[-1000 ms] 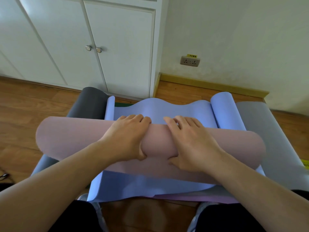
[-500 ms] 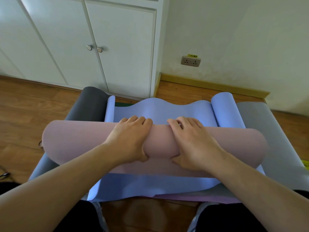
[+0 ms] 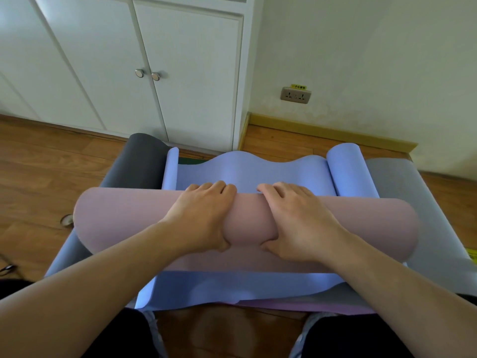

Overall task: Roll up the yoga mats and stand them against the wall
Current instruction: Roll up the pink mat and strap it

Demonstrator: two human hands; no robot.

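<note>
Left hand [image 3: 200, 218] and right hand [image 3: 296, 220] side by side, fingers curled over the far edge of the fat pink foam mat roll [image 3: 124, 223], thumbs tucked near, gripping it atop the flat periwinkle-blue mat [image 3: 247, 171] on the wooden floor [image 3: 38, 177]

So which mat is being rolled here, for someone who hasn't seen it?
On the wooden floor before the white cupboard, mats lie stacked. It is the pink roll lying crosswise on the flat blue mat, gripped by the left hand and right hand.
</note>
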